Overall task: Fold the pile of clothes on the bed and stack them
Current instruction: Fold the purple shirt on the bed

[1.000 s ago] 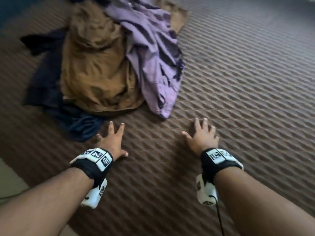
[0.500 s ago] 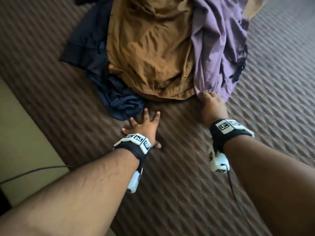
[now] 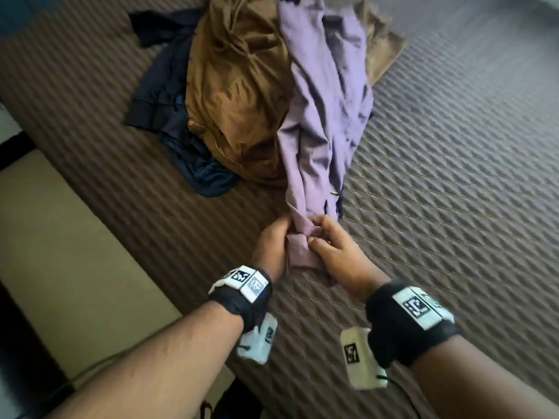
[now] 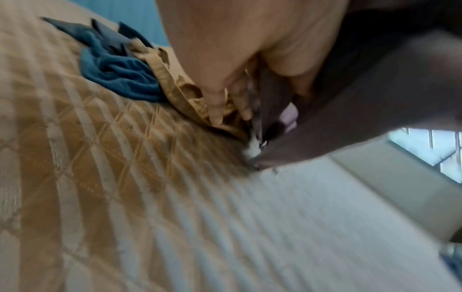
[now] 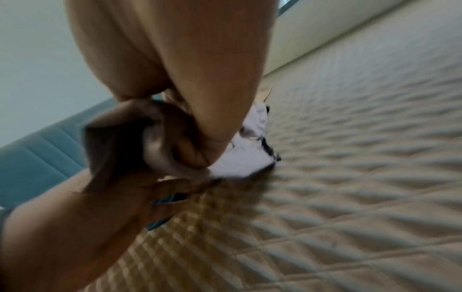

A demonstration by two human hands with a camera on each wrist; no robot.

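A pile of clothes lies on the brown quilted bed (image 3: 453, 176): a lilac garment (image 3: 320, 116), a tan one (image 3: 236, 95) to its left, and dark blue clothes (image 3: 169, 95) under and beside them. The lilac garment is stretched out of the pile toward me. My left hand (image 3: 272, 240) and right hand (image 3: 329, 246) both grip its bunched near end, side by side. In the right wrist view the lilac cloth (image 5: 240, 160) shows between my curled fingers. The left wrist view shows the tan hem (image 4: 175, 87) and blue cloth (image 4: 120, 79) just beyond my fingers.
The bed's left edge (image 3: 99, 213) runs diagonally, with beige floor (image 3: 60, 267) and a thin cable beyond it. Quilted cover stretches right of and in front of the pile. A teal headboard (image 5: 37, 158) and a pale wall lie farther off.
My right hand took the lilac garment's near end and drew it toward me. My left hand left the bed cover and joined it on the same end.
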